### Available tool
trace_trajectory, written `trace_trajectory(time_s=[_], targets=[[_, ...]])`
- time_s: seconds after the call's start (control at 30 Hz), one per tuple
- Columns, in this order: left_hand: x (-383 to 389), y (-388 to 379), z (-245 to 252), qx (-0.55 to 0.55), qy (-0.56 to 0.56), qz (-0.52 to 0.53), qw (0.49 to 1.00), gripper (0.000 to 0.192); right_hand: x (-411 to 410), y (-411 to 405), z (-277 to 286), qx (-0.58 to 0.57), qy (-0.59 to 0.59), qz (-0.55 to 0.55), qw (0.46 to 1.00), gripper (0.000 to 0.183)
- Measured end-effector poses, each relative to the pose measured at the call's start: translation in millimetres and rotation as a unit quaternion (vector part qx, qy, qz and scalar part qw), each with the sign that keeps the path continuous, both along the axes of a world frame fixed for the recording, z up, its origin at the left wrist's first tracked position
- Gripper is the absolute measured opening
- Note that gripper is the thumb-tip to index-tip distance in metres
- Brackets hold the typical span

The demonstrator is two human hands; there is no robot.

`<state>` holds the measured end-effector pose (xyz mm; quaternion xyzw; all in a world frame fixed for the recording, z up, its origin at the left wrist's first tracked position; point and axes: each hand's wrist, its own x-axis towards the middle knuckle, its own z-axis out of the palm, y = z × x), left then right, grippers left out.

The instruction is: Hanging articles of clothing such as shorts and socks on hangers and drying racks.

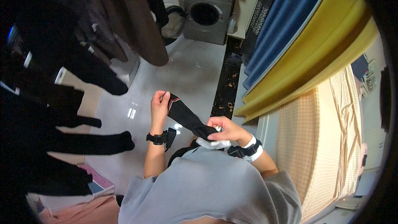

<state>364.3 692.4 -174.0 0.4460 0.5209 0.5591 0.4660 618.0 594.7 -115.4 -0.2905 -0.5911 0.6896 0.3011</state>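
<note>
Stretched between my two hands is a black sock (185, 114) with a thin red and white stripe near one end. My left hand (159, 104) pinches the striped end between thumb and fingers. At the other end, my right hand (227, 129) grips the bunched part of the black sock. Below the right fingers hangs a white ribbed cloth item (214, 144), perhaps another sock, against my grey shirt. The right hand partly covers this white item, so how it is held is hard to see.
Dark clothes (143, 25) hang on my left, some reaching close to my left arm. Ahead, a front-loading washing machine (205, 14) stands on the glossy tiled floor (183, 68). Blue and yellow curtains (298, 53) hang at right, beside a bed with a checked cover (298, 137).
</note>
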Motion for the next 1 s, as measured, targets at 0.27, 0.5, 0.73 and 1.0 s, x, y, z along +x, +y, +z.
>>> trace_trajectory(time_s=[0.27,0.5,0.73,1.0], targets=[[49,191,42,0.068,0.017,-0.02,0.997,0.012,63,187,-17,0.154,-0.024,-0.124,0.98,0.024],[120,351,72,0.102,-0.016,-0.072,0.992,0.01,128,329,19,0.077,-0.032,-0.145,0.986,0.04],[122,481,61,0.138,0.245,0.079,0.956,0.017,172,514,-1,0.231,-0.121,-0.156,0.953,0.027],[78,548,51,0.099,0.259,0.429,0.86,0.016,166,735,50,0.285,-0.048,-0.213,0.933,0.024]])
